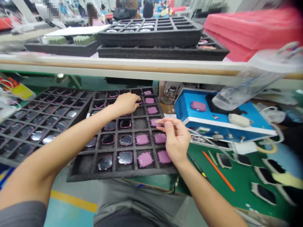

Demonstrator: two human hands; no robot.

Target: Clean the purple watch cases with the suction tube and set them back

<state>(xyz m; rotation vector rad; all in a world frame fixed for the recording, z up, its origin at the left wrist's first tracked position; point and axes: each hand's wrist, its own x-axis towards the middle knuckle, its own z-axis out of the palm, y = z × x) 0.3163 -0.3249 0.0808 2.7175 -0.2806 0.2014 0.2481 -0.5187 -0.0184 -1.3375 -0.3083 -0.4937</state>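
Observation:
My left hand (127,102) reaches over the near black foam tray (81,167), its fingers bent down into a compartment and closed on a purple smartwatch body (140,101), mostly hidden by the fingers. In my right hand (177,137), thumb and fingers pinch the end of a thin white cable (201,135). Its small pale tip points left, above a purple watch body (153,122) in the right column; I cannot tell if they touch. More purple watch bodies (145,159) lie back up, while others show dark screens (105,162).
A second foam tray of watches (38,119) adjoins on the left. At right stands a blue instrument box (213,121) with a purple watch body (198,106) on top. An orange stick (219,171) and several pale-framed screens (264,193) lie on the green mat. Stacked trays (151,39) occupy the shelf.

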